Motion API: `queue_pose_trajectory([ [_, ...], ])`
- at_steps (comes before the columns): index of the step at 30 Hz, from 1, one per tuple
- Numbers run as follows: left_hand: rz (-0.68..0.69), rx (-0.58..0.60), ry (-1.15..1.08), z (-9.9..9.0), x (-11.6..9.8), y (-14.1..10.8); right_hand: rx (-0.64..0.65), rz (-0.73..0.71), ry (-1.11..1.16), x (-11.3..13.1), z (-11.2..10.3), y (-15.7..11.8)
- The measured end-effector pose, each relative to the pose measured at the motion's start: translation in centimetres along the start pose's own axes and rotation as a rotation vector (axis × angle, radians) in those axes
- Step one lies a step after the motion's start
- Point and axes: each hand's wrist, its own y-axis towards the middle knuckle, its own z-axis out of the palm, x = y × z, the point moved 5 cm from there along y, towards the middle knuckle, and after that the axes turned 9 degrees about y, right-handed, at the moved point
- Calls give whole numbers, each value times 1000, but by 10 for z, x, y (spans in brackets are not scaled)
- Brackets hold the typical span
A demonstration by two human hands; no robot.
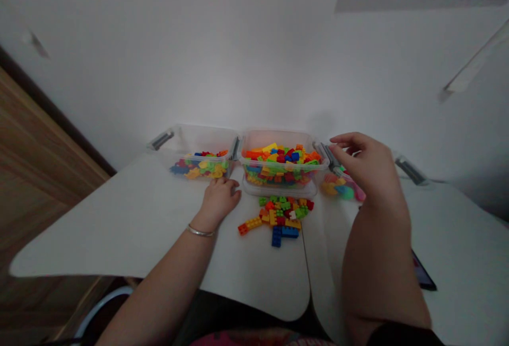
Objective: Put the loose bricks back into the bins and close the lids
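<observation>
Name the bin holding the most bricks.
The middle clear bin, heaped almost to its rim; the left bin holds only a low layer, and the right bin shows just a small pile.

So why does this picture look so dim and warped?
In the head view, everything is dim and grainy, the wall is palest near the centre, the table edges seem bent by a wide lens, and the right hand looks oversized up close.
</observation>
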Motion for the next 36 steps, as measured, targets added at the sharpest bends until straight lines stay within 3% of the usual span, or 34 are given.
queue_pose_trajectory([
  [7,0,-18,-9,1,1,1,713,-306,39,49,77,-33],
  [13,4,-37,3,1,0,0,1023,-438,-144,69,133,-74],
  [20,2,-38,-11,0,0,-1,1108,-582,-267,77,160,-101],
  [31,-1,-17,3,0,0,-1,1095,-556,-358,70,170,-109],
  [36,4,-33,4,-1,-1,-1,1022,-593,-323,74,158,-95],
])
